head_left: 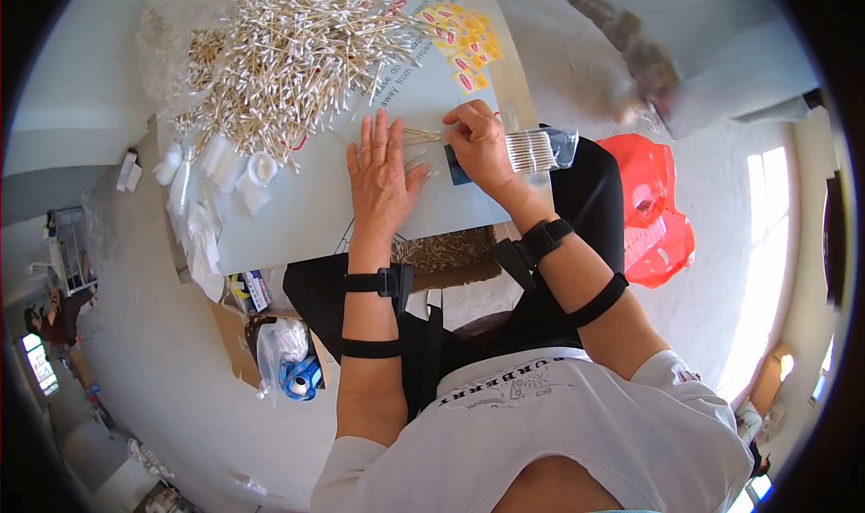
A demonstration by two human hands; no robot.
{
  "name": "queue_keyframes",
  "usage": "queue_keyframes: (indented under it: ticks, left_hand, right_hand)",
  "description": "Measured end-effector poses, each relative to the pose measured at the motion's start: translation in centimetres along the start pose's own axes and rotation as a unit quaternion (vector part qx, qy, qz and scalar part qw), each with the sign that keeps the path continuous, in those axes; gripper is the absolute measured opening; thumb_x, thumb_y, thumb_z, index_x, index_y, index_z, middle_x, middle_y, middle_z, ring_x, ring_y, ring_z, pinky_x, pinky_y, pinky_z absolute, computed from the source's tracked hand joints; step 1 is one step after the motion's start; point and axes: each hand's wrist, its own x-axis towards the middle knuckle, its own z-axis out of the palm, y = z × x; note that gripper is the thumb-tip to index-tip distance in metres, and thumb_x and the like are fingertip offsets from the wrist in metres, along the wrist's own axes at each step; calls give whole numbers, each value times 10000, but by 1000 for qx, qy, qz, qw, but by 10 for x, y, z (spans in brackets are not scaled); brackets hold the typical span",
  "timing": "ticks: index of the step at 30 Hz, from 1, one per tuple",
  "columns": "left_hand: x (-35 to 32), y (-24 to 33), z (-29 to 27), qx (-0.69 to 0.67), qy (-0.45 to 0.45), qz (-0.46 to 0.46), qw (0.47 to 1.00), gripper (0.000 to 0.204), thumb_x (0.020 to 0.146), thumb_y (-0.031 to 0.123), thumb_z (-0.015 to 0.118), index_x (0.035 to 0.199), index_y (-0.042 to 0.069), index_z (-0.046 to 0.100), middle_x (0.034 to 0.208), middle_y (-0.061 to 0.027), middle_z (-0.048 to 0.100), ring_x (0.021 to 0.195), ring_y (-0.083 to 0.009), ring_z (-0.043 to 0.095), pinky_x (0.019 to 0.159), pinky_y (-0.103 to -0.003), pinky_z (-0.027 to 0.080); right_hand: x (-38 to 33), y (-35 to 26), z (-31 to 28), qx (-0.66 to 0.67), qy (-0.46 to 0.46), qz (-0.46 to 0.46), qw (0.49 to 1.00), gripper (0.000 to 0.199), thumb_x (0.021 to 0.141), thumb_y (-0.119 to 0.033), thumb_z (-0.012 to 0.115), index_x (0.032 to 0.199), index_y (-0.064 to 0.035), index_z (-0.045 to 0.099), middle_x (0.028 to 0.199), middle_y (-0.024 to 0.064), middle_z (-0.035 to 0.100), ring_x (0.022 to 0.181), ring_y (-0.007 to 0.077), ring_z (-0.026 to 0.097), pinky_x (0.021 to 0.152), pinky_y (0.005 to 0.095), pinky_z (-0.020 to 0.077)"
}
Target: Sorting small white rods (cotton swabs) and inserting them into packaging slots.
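Observation:
My left hand [378,175] lies palm down on the table, its fingers stretched out. A few loose cotton swabs [420,136] lie between its fingertips and my right hand [481,144]. The right hand is closed, with its fingers bent toward the swab ends; its fingertips hide whatever they pinch. Beside the right wrist is a clear plastic pack [532,150] with a row of swabs in it. A dark blue flat piece [457,165] shows partly from under the right hand. A big heap of cotton swabs [297,58] spreads over the far left of the table.
Yellow-and-red labels [468,45] lie at the table's far right. White rolls [261,168] and plastic bags sit on its left edge. An open box of swabs [450,258] is under the near edge. A red plastic bag [644,207] lies on the right; a carton [236,342] stands lower left.

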Motion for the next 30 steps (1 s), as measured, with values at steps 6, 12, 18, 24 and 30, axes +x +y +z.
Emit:
queue_keyframes:
  ticks: [6,12,18,24,30]
  left_hand:
    - [-8,9,3,61,-79,-41,994,716,841,368,663,1421,59,379,1464,-104,356,1393,-350,240,1111,-597,151]
    - [-29,11,4,5,19,-72,997,693,824,281,691,1387,9,393,1428,-176,362,1366,-396,254,1101,-581,186]
    - [-40,-14,-2,-61,100,-125,985,687,756,87,721,1353,-7,394,1380,-191,390,1341,-399,301,1081,-529,253]
    - [-46,-18,-9,-105,145,-140,974,555,739,-9,666,1262,19,483,1272,-174,495,1223,-377,424,1025,-466,349]
    - [-54,-19,-19,-156,86,-224,958,362,718,-26,669,1067,10,578,983,-118,595,976,-287,551,873,-401,453]
  right_hand:
    - [-9,0,0,47,32,17,998,144,751,36,604,875,-25,643,890,130,587,736,264,609,657,343,507]
    - [13,-4,5,-91,-84,-62,990,115,768,-70,688,871,-33,650,852,93,568,772,240,604,682,337,489]
    - [26,-6,25,-269,-143,-175,936,61,706,-44,629,758,-43,598,852,128,590,863,297,601,723,412,502]
    - [32,-5,20,-147,-100,-96,979,49,799,-51,594,796,-5,578,845,164,617,800,328,626,689,410,504]
    - [-2,-31,-24,31,-225,-60,972,85,810,-19,634,831,18,561,680,124,599,620,218,588,589,316,466]
